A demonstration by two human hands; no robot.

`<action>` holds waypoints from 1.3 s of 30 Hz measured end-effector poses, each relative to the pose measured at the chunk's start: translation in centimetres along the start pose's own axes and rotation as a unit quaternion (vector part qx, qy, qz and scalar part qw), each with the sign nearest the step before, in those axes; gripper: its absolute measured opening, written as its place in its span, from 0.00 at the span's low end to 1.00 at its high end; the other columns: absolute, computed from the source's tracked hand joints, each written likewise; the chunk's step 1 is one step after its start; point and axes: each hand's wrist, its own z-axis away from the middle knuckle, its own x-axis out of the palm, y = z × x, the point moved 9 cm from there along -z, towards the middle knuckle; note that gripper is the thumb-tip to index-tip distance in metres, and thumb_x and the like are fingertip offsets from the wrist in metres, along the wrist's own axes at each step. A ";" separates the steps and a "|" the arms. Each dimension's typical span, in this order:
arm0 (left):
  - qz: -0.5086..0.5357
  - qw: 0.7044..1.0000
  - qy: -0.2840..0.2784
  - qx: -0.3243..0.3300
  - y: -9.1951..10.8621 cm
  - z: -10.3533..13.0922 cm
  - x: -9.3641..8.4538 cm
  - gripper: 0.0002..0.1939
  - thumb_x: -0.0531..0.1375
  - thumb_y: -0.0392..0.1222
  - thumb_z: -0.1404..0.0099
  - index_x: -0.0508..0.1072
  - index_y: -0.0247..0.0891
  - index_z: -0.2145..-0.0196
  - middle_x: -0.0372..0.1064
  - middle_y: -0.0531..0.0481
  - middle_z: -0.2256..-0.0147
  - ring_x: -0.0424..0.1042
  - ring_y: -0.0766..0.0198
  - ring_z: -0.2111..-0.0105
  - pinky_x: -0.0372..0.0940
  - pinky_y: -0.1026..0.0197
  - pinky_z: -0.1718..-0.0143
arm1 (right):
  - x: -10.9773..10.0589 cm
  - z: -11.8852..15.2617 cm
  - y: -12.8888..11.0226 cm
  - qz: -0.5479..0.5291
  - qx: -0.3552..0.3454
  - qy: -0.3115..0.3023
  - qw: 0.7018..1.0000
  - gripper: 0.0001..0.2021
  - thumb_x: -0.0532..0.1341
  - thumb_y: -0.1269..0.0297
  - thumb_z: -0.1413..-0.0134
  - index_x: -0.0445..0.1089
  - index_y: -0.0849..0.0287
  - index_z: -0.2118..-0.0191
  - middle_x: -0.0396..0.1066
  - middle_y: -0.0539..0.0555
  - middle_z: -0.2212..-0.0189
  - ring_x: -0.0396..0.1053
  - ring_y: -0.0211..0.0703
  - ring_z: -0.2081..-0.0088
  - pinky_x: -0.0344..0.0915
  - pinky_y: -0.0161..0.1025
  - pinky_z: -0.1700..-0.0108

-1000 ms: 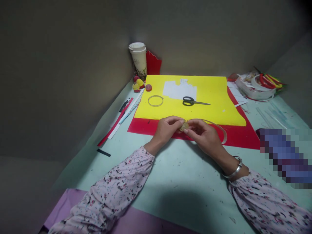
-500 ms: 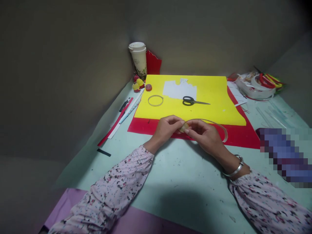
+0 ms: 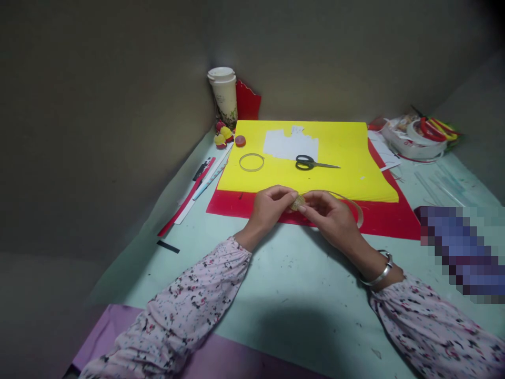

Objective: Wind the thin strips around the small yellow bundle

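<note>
Between my two hands is a small gold, glittery coil (image 3: 298, 202), apparently wound from a thin strip. My left hand (image 3: 268, 208) pinches its left side with thumb and fingertips. The thumb and fingers of my right hand (image 3: 333, 213) close on its right side. A narrow strip tail (image 3: 360, 215) arches behind my right hand and curls down beside it. Both hands are over the front edge of the yellow sheets (image 3: 339, 142) and the red sheet (image 3: 386, 221). Black-handled scissors (image 3: 311, 164) lie just beyond, on the yellow.
A thin ring of strip (image 3: 251, 170), torn white paper (image 3: 284, 145) and a small red round container (image 3: 240, 141) lie farther back. A lidded cup (image 3: 223, 97) stands at the rear left. Paper strips (image 3: 187, 197) lie left; a filled white basket (image 3: 414, 145) sits at the back right.
The strip tail has drawn in slightly leftward, closer to my right hand. My fingers have shifted a little around the coil, whose face shows somewhat more. Both hands keep their grip.
</note>
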 end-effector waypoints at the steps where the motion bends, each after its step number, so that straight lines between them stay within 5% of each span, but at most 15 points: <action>1: 0.000 1.000 -0.003 -0.004 -0.1 0.0 0.0 0.10 0.68 0.45 0.44 0.79 0.35 0.68 0.75 0.48 0.70 0.71 0.66 0.72 0.67 0.61 0.67 | 0.0 0.0 0.0 -0.002 -0.001 -0.003 1.000 0.16 0.70 0.54 0.48 0.72 0.55 0.58 0.77 0.54 0.65 0.75 0.45 0.63 0.72 0.46 0.59; 17: -0.011 0.999 -0.049 -0.011 -0.3 -0.1 0.5 0.09 0.68 0.43 0.44 0.76 0.35 0.71 0.73 0.51 0.73 0.69 0.69 0.75 0.66 0.63 0.70 | 0.5 0.0 0.2 -0.006 0.022 -0.045 0.999 0.14 0.69 0.55 0.48 0.73 0.56 0.59 0.77 0.55 0.64 0.75 0.45 0.63 0.71 0.46 0.59; 26: -0.038 0.999 0.021 0.018 0.3 -0.1 -0.4 0.07 0.66 0.43 0.42 0.75 0.37 0.71 0.73 0.51 0.73 0.70 0.67 0.74 0.66 0.62 0.69 | 0.6 0.0 0.4 -0.017 0.014 -0.032 0.999 0.18 0.69 0.53 0.47 0.69 0.54 0.53 0.76 0.53 0.65 0.74 0.45 0.64 0.72 0.45 0.62; 39: -0.017 1.000 -0.009 -0.002 -0.2 -0.1 0.2 0.08 0.66 0.43 0.42 0.78 0.36 0.68 0.74 0.50 0.72 0.69 0.68 0.75 0.66 0.62 0.70 | 0.3 0.0 0.2 -0.010 0.009 -0.028 1.000 0.17 0.69 0.53 0.48 0.72 0.55 0.56 0.77 0.54 0.66 0.74 0.45 0.65 0.72 0.45 0.61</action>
